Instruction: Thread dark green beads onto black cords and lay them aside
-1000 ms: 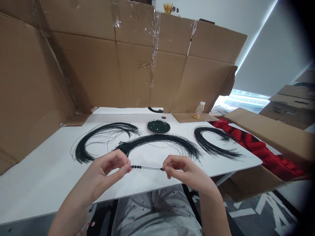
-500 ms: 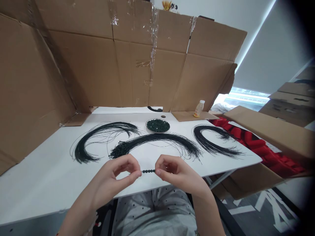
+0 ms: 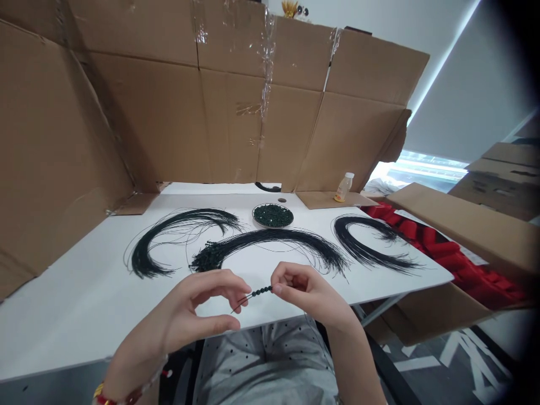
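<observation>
Between my hands runs a short string of dark green beads (image 3: 262,291) on thin dark wire, tilted up to the right. My right hand (image 3: 306,289) pinches its right end between thumb and fingertips. Over the bare wire ends at the left is my left hand (image 3: 206,306), its thumb apart from its fingers, with the wire passing by the fingertips. Just beyond, on the table, a bundle of dark wires (image 3: 278,236) curves in an arc, with many beaded ends (image 3: 206,257) clustered at its left. Behind it stands a round dish of dark green beads (image 3: 272,215).
More curved wire bundles lie on the white table (image 3: 76,315), one at the left (image 3: 143,256) and one at the right (image 3: 358,244). Cardboard walls (image 3: 228,124) enclose the back and left. A small bottle (image 3: 344,187) stands at back right, near a box of red items (image 3: 439,247).
My left thumb and fingers have parted from their pinch on the wire. The beaded string has tilted, its right end raised slightly in my right hand. The view has shifted a little.
</observation>
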{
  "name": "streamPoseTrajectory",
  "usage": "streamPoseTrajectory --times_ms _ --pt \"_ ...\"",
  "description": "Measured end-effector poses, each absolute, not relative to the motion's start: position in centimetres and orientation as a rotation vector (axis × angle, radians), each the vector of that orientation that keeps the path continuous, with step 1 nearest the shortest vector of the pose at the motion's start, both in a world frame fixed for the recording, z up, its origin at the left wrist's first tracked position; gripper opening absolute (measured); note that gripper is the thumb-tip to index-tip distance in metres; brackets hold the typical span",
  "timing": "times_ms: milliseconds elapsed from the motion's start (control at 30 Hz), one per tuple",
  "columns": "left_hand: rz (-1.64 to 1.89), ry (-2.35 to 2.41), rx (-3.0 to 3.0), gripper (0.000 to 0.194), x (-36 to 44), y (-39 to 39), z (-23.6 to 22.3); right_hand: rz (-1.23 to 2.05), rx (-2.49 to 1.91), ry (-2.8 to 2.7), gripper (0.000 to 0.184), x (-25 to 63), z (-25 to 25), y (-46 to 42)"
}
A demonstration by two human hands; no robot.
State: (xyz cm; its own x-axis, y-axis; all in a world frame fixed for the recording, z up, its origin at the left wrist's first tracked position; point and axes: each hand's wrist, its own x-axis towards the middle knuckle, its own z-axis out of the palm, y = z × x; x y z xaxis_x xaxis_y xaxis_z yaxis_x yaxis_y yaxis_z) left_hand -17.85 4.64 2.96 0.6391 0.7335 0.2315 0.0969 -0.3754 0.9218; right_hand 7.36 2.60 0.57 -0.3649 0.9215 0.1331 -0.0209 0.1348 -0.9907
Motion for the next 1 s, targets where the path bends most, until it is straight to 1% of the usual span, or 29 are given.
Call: streamPoseTrajectory --times_ms 133,300,467,833,867,933,967,1000 --pt "0.782 0.563 1.873 0.014 -18.1 5.1 3.2 1.374 -0.906 -1.548 0.035 7.5 0.4 2.6" --pt "0.831 0.616 1.826 0.006 -18.0 5.0 3.2 1.396 -0.902 -1.570 0.035 7.7 0.1 2.7" --pt "0.885 0.612 1.770 0.014 -17.4 4.8 3.2 1.440 -0.863 -1.560 0.033 7.6 0.1 2.6" --pt "0.925 0.543 1.820 0.011 -17.4 5.3 2.2 1.437 -0.904 -1.583 0.041 7.6 0.2 2.5" --pt "0.924 0.547 1.804 0.017 -17.5 5.3 2.1 1.440 -0.902 -1.580 0.041 7.6 0.2 2.5" --pt "0.910 0.561 1.776 0.040 -17.5 5.4 1.9 1.447 -0.896 -1.574 0.041 7.5 0.2 2.6" --pt "0.901 0.570 1.773 0.046 -17.4 5.4 1.8 1.451 -0.893 -1.570 0.041 7.5 0.2 2.6" --pt "0.887 0.576 1.781 0.044 -17.3 5.4 1.8 1.454 -0.890 -1.567 0.041 7.5 0.2 2.6"
